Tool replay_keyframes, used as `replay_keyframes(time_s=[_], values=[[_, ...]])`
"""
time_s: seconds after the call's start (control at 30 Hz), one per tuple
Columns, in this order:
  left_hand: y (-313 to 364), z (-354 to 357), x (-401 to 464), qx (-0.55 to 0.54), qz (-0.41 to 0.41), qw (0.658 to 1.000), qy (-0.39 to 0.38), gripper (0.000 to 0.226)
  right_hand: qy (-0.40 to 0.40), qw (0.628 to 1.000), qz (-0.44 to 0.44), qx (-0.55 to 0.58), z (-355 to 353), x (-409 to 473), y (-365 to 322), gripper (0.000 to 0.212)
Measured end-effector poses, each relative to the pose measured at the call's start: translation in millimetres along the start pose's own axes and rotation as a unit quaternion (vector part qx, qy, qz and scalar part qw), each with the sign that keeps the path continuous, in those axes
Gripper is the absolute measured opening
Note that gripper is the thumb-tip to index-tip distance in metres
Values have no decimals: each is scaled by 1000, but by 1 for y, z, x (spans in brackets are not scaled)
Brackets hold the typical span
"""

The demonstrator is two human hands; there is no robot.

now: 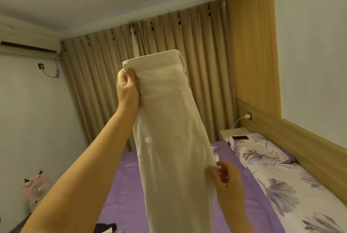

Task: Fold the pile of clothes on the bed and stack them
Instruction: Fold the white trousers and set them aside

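Fingers of the left hand pinch the waistband corner of the white trousers, held up mid-frame over the purple bed. Lower right, the right hand pinches their side edge. Floral pillows lie right.

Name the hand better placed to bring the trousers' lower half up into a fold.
Right hand: it is low at the white trousers' side edge, while the left hand grips the waistband up high.
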State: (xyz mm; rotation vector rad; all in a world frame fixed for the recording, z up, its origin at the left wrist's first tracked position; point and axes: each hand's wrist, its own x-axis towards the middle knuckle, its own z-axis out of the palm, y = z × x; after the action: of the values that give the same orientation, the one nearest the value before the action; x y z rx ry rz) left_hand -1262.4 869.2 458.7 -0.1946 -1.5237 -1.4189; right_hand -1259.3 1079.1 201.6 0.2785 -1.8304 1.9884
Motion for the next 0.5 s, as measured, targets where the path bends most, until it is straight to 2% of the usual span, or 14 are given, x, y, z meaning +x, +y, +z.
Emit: replay_keyframes(time_s=[0.07, 0.13, 0.2, 0.27, 0.3, 0.4, 0.5], values=[[6, 5, 2, -6, 9, 1000, -3, 16, 14, 998, 52, 12, 4, -2, 0, 13], [11, 10, 3, -14, 13, 1000, -14, 17, -16, 997, 76, 19, 8, 3, -2, 12], [14, 13, 3, -16, 14, 999, -25, 17, -52, 994, 85, 47, 13, 12, -9, 23], [16, 11, 3, -3, 15, 999, -30, 15, -74, 985, 98, 117, 15, 23, -14, 40], [16, 8, 3, 12, 17, 999, -27, 13, -83, 975, 120, 165, 12, 28, -17, 42], [13, -12, 2, 68, 25, 997, -12, 11, -81, 937, 202, 272, -2, 43, -17, 27], [1, -33, -5, 108, 25, 994, 3, 10, -97, 952, 190, 218, -14, 55, -16, 27]])
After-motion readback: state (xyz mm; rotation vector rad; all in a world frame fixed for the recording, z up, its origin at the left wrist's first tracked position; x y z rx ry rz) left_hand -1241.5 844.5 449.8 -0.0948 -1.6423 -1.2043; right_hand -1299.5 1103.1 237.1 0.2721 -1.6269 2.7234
